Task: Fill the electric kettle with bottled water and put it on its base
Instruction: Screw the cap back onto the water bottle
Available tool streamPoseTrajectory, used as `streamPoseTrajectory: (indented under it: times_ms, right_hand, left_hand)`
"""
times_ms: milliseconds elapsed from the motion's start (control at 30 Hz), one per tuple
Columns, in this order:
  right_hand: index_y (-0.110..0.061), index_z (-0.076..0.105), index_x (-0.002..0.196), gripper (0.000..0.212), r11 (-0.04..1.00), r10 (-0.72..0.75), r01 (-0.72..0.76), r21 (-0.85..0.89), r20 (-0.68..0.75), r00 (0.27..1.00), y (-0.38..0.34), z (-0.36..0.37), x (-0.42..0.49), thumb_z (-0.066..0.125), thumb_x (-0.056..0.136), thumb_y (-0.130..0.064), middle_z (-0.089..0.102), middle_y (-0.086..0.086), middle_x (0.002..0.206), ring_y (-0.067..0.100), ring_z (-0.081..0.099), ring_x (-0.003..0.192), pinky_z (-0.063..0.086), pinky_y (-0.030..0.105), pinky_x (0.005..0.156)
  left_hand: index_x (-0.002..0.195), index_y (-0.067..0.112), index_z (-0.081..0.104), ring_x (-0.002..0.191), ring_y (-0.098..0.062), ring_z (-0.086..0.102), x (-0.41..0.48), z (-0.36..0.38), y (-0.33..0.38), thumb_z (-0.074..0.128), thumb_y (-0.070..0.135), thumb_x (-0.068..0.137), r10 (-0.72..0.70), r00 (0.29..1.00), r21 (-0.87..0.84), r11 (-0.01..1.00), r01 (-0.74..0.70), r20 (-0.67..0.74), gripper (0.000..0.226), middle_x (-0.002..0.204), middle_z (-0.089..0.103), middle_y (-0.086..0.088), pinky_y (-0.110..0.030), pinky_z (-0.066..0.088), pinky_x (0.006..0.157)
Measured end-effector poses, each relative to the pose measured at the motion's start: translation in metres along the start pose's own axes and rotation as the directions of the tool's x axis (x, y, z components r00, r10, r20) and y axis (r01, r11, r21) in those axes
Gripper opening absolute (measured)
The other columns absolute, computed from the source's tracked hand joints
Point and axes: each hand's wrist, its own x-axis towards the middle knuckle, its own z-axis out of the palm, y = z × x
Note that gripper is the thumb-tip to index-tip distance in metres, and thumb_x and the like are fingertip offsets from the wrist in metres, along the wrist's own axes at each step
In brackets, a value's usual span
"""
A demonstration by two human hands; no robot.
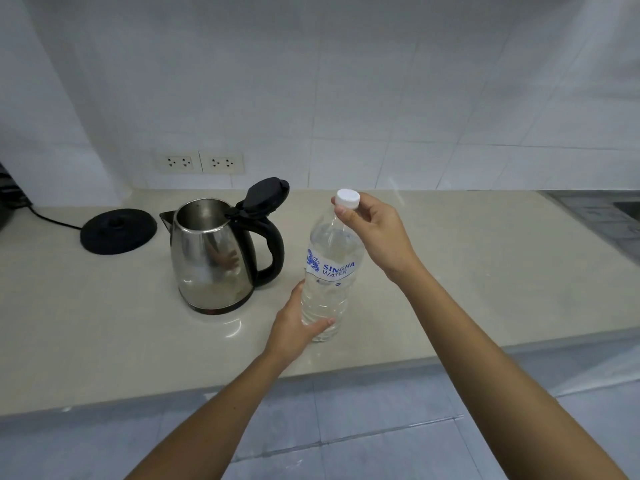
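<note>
Gripping the clear plastic water bottle (329, 271) low, the left hand (294, 330) steadies it on the beige surface (467, 271) while the right hand (374, 230) pinches its white cap (347, 198) beside the open steel kettle (211, 258).

Glossy steel kettle (211, 258), matt black plastic base (117, 230), clear plastic bottle (329, 271).

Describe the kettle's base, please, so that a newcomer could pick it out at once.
Start at the beige countertop and find the twin wall sockets behind it. Below them, left of the steel kettle, lies the power base. It is the only flat black disc there, with a raised hub in its middle and a cord running off left.
</note>
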Motion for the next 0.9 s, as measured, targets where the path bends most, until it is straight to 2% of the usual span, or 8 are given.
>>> streamPoseTrajectory:
  times_ms: [133, 233, 300, 400, 533, 667, 800, 900]
  right_hand:
    - [-0.016, 0.069, 0.104, 0.015, 0.999, -0.008, 0.009, 0.036, -0.015, 1.0, 0.007, -0.007, 0.018, 0.064, 0.091, -0.02, 0.071, 0.001, 0.102, 0.001, 0.063, 0.09, 0.048, 0.013, 0.082]
    - [-0.013, 0.07, 0.105, 0.017, 0.998, -0.025, 0.025, 0.058, -0.007, 1.0, 0.012, -0.018, 0.04, 0.065, 0.09, -0.021, 0.071, 0.005, 0.101, 0.003, 0.062, 0.09, 0.047, 0.015, 0.084]
    - [-0.013, 0.07, 0.106, 0.02, 0.998, -0.042, 0.041, 0.054, 0.008, 0.999, 0.012, -0.028, 0.06, 0.065, 0.09, -0.024, 0.07, 0.0, 0.098, 0.001, 0.061, 0.088, 0.046, 0.015, 0.083]
    - [-0.013, 0.069, 0.109, 0.022, 0.998, -0.048, 0.047, 0.038, 0.023, 0.999, 0.009, -0.049, 0.099, 0.063, 0.091, -0.025, 0.068, -0.004, 0.097, -0.006, 0.061, 0.08, 0.046, 0.006, 0.07]
    - [-0.016, 0.068, 0.11, 0.022, 0.999, -0.05, 0.049, 0.015, 0.06, 0.997, 0.014, -0.072, 0.156, 0.061, 0.093, -0.027, 0.068, -0.009, 0.095, -0.012, 0.062, 0.08, 0.046, 0.007, 0.069]
    - [-0.013, 0.066, 0.116, 0.026, 0.996, -0.083, 0.081, 0.027, 0.095, 0.992, 0.023, -0.083, 0.208, 0.061, 0.093, -0.025, 0.067, -0.014, 0.091, -0.017, 0.061, 0.076, 0.044, 0.002, 0.063]
    - [-0.016, 0.067, 0.107, 0.017, 0.993, -0.121, 0.118, 0.026, 0.118, 0.986, 0.038, -0.085, 0.252, 0.062, 0.092, -0.023, 0.067, -0.012, 0.087, -0.013, 0.06, 0.072, 0.044, 0.005, 0.065]
    - [-0.018, 0.068, 0.104, 0.015, 0.992, -0.126, 0.123, 0.038, 0.101, 0.987, 0.053, -0.084, 0.282, 0.063, 0.092, -0.025, 0.067, -0.011, 0.087, -0.007, 0.06, 0.073, 0.045, 0.012, 0.068]
  left_hand:
    - [0.125, 0.033, 0.049, 0.102, -0.009, 0.066, 0.01, 0.003, 0.006, 0.082, 0.044, 0.062, 0.009, 0.999, 0.055, 0.998, -0.006, -0.047, 0.072, 0.108, 0.07, 0.012, -0.034, 0.053, 0.091]
    - [0.126, 0.031, 0.05, 0.102, -0.011, 0.066, 0.027, 0.009, 0.015, 0.077, 0.053, 0.057, 0.019, 0.997, 0.08, 0.997, -0.013, -0.073, 0.077, 0.107, 0.07, 0.011, -0.034, 0.053, 0.09]
    - [0.13, 0.03, 0.048, 0.104, -0.012, 0.065, 0.046, 0.014, 0.024, 0.08, 0.049, 0.061, 0.025, 0.996, 0.1, 0.995, -0.017, -0.083, 0.078, 0.11, 0.069, 0.01, -0.033, 0.052, 0.092]
    - [0.133, 0.029, 0.047, 0.106, -0.013, 0.063, 0.084, 0.024, 0.044, 0.083, 0.04, 0.067, 0.025, 0.991, 0.114, 0.993, -0.01, -0.13, 0.076, 0.114, 0.068, 0.009, -0.031, 0.05, 0.093]
    - [0.133, 0.026, 0.047, 0.102, -0.014, 0.063, 0.142, 0.035, 0.07, 0.082, 0.03, 0.073, 0.003, 0.98, 0.094, 0.995, 0.016, -0.197, 0.069, 0.106, 0.066, 0.011, -0.023, 0.046, 0.083]
    - [0.134, 0.021, 0.045, 0.1, -0.02, 0.061, 0.199, 0.042, 0.084, 0.081, 0.027, 0.076, -0.019, 0.959, 0.097, 0.994, 0.048, -0.281, 0.069, 0.104, 0.062, 0.005, -0.024, 0.043, 0.079]
    - [0.133, 0.014, 0.044, 0.105, -0.025, 0.062, 0.252, 0.047, 0.084, 0.082, 0.026, 0.075, -0.048, 0.941, 0.095, 0.992, 0.084, -0.336, 0.07, 0.112, 0.065, -0.005, -0.028, 0.047, 0.085]
    - [0.134, 0.014, 0.044, 0.108, -0.026, 0.061, 0.286, 0.045, 0.081, 0.079, 0.02, 0.077, -0.066, 0.936, 0.094, 0.99, 0.105, -0.346, 0.067, 0.116, 0.065, -0.007, -0.026, 0.045, 0.085]
